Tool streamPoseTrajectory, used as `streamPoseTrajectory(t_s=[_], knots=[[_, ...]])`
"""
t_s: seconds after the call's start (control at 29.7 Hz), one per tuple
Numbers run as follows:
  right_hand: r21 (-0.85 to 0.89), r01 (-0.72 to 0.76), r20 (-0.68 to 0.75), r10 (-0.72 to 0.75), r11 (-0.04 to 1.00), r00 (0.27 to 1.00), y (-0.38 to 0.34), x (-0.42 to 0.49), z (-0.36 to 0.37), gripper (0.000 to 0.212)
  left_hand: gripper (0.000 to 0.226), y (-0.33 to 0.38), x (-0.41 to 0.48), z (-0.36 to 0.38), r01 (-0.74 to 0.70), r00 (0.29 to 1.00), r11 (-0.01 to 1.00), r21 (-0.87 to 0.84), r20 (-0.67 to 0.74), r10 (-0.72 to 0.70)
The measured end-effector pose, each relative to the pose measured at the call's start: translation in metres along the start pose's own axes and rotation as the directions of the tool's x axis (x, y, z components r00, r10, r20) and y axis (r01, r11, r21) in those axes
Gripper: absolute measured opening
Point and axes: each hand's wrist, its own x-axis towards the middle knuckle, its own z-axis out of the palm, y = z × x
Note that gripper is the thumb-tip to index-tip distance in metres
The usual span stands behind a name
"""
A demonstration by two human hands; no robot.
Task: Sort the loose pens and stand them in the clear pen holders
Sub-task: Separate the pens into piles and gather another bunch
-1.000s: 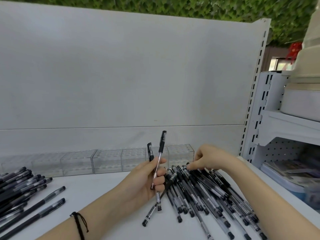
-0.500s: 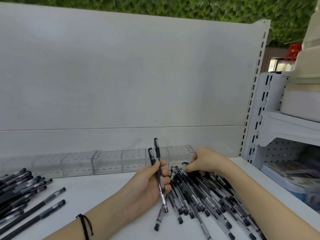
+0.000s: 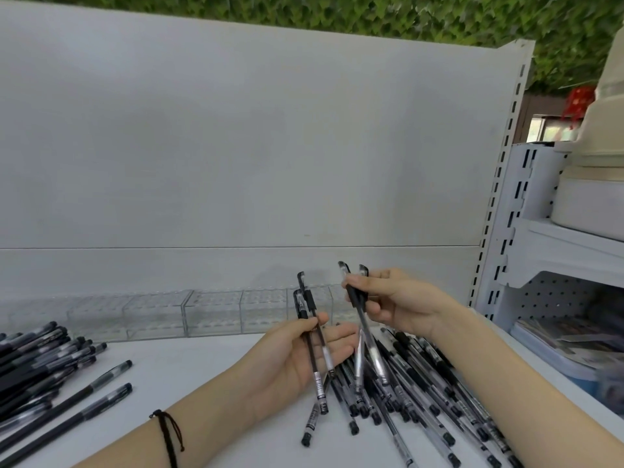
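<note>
white counter (image 3: 209, 383), pile at 4 o'clock: left hand (image 3: 297, 359) fingers pinch two gel pens (image 3: 312, 332), right hand (image 3: 395, 305) clamps two more (image 3: 363, 325); light, stiff, slick, best gripped mid-barrel.

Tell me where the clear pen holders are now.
The clear pen holders stand in a row against the back panel, behind both hands and the pen pile.

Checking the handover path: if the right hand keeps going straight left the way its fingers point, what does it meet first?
Probably the left hand with its two black capped pens; the right hand, gripping two similar pens, points at them across a small gap. Depth is unclear.
</note>
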Motion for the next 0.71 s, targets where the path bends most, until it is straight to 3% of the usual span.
streamPoseTrajectory(t_s=[0.17, 0.34, 0.47, 0.64, 0.71], knots=[[0.003, 0.075, 0.001, -0.075, 0.997, 0.997, 0.011, 0.007, 0.017, 0.016, 0.032, -0.002, -0.004, 0.001, 0.039, 0.995, 0.987, 0.159, 0.081, -0.052], [-0.145, 0.162, -0.056, -0.172, 0.976, 0.983, 0.015, 0.009, 0.022, 0.01, 0.033, -0.001, -0.002, -0.003, 0.021, 0.997, 0.982, 0.189, 0.073, -0.035], [-0.296, 0.203, -0.054, -0.229, 0.933, 0.972, 0.012, 0.004, 0.027, 0.017, 0.036, -0.002, 0.003, -0.005, -0.027, 0.995, 0.975, 0.221, 0.104, 0.004], [-0.599, 0.076, -0.175, -0.223, 0.797, 0.959, 0.005, 0.0, 0.021, 0.048, 0.03, 0.004, 0.005, -0.006, -0.105, 0.994, 0.968, 0.227, 0.054, 0.095], [-0.751, -0.026, -0.214, -0.205, 0.66, 0.955, 0.005, 0.0, 0.01, 0.051, 0.027, 0.006, 0.005, -0.009, -0.125, 0.992, 0.964, 0.234, 0.023, 0.123]])
